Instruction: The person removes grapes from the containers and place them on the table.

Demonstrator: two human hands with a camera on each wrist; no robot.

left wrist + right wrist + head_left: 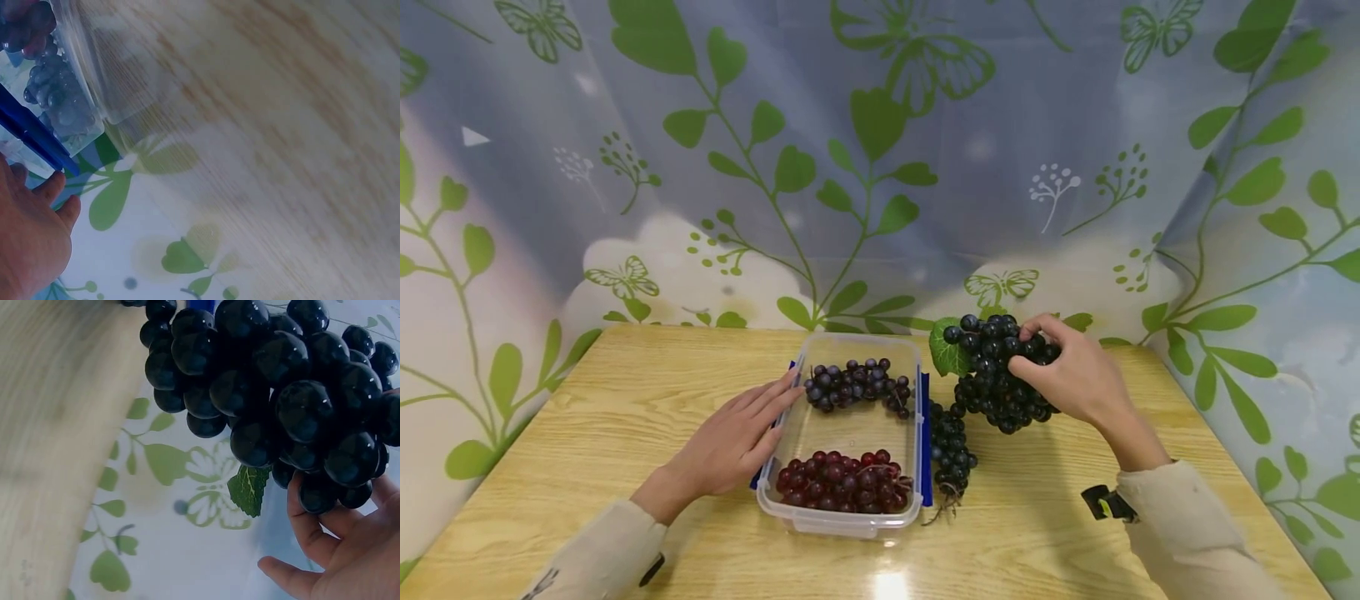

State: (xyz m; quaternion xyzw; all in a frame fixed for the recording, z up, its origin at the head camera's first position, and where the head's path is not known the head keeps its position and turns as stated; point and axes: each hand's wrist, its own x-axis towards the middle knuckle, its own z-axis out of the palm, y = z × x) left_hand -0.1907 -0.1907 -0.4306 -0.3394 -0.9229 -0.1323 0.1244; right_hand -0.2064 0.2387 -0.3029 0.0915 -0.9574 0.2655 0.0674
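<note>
My right hand [1078,375] grips a large bunch of black grapes [992,358] with a green leaf [949,348], to the right of a clear plastic container. In the right wrist view, bent fingers [310,531] reach under the shiny black grapes. My left hand [722,442] lies with straight fingers along the left wall of the container [835,523]. Inside it, dark purple grapes [846,385] sit at the back and red grapes [842,482] at the front. The left wrist view shows this hand beside a blue side latch [37,134].
Another bunch of black grapes [950,454] lies on the wooden table [1037,533], close against the container's right side and its blue latch [927,442]. A curtain [970,217] with leaves and butterflies hangs behind the table.
</note>
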